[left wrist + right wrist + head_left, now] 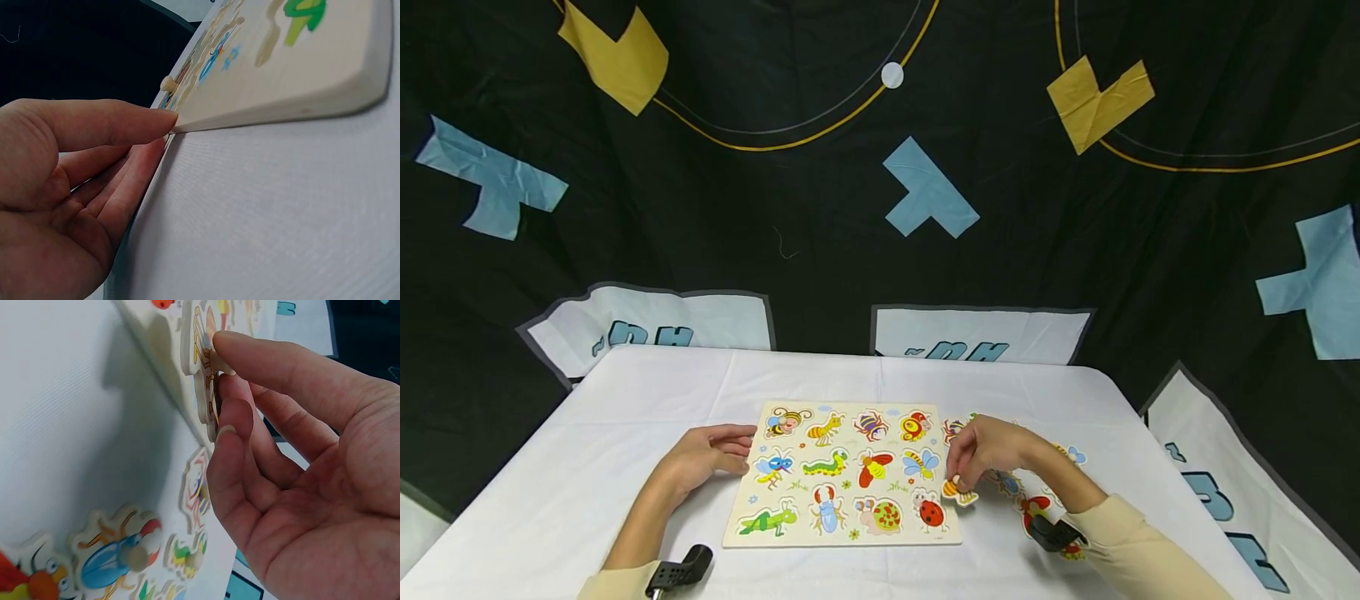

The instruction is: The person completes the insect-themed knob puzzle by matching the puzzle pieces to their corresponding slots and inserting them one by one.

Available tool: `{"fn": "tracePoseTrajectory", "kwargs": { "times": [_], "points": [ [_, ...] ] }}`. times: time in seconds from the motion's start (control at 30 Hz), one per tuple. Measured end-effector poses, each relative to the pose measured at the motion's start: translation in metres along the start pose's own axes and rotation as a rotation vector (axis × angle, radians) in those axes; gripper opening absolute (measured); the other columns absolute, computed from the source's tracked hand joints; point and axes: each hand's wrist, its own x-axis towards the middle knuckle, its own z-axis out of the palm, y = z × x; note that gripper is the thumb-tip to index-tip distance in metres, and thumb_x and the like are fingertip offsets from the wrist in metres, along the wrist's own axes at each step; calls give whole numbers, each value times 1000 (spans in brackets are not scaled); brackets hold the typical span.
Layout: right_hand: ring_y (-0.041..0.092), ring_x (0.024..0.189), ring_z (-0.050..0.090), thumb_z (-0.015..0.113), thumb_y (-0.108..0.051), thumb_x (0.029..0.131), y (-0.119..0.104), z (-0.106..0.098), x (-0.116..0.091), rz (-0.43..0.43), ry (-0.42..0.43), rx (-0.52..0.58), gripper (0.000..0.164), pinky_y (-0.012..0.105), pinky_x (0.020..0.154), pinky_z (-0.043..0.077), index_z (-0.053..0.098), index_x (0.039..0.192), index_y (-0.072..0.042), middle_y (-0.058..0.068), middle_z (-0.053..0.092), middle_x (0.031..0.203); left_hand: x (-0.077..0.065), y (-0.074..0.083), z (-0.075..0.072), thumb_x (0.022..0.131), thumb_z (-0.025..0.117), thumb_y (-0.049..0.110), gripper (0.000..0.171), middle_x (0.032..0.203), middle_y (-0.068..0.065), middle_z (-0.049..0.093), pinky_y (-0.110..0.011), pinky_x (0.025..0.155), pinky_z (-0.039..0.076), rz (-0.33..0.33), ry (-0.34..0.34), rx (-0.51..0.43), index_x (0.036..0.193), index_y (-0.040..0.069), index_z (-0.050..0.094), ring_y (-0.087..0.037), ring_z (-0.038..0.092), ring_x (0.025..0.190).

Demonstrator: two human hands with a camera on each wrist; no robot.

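Observation:
A wooden insect puzzle board point(801, 500) lies flat on the white table. My left hand point(700, 457) rests beside its left edge, fingers fairly straight; in the left wrist view the thumb point(119, 125) touches the edge. Just off the board's right side, my right hand point(988, 450) pinches a yellow-and-orange striped insect puzzle piece point(958, 492). That piece point(203, 369) stands tilted in the right wrist view, raised off the table, its knob partly hidden by the fingers. A small round knob point(167, 84) rises from the board's far part in the left wrist view.
Right of the board, partly under my right forearm, lie several loose pieces, among them a blue beetle piece point(112, 559), a red-winged piece point(1036, 508) and a spider piece point(952, 429). A black patterned cloth point(820, 225) hangs behind the table point(647, 392).

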Motion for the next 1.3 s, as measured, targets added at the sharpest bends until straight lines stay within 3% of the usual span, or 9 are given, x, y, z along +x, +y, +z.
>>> {"fn": "tracePoseTrajectory", "kwargs": {
  "times": [0.23, 0.9, 1.3],
  "points": [
    [10, 57, 57, 82, -6, 66, -8, 0, 10, -22, 6, 12, 17, 32, 54, 44, 73, 81, -8, 5, 69, 69, 1, -1, 1, 64, 78, -3, 67, 105, -10, 68, -25, 74, 49, 1, 1, -10, 127, -1, 58, -19, 64, 92],
    [11, 58, 51, 84, -13, 65, -31, 5, 45, -37, 124, 57, 17, 29, 54, 39, 74, 78, -13, 0, 64, 65, 0, -3, -2, 64, 78, -1, 67, 105, -10, 68, -25, 75, 49, 7, -5, 1, 128, -1, 58, -19, 64, 92],
    [12, 57, 51, 83, -16, 67, -43, 9, 59, -52, 170, 60, 15, 34, 58, 43, 74, 78, -13, 0, 66, 66, 2, -3, -1, 64, 78, -3, 66, 104, -11, 68, -25, 74, 50, 26, -12, -13, 127, -2, 57, -19, 64, 92]
  ]
}}
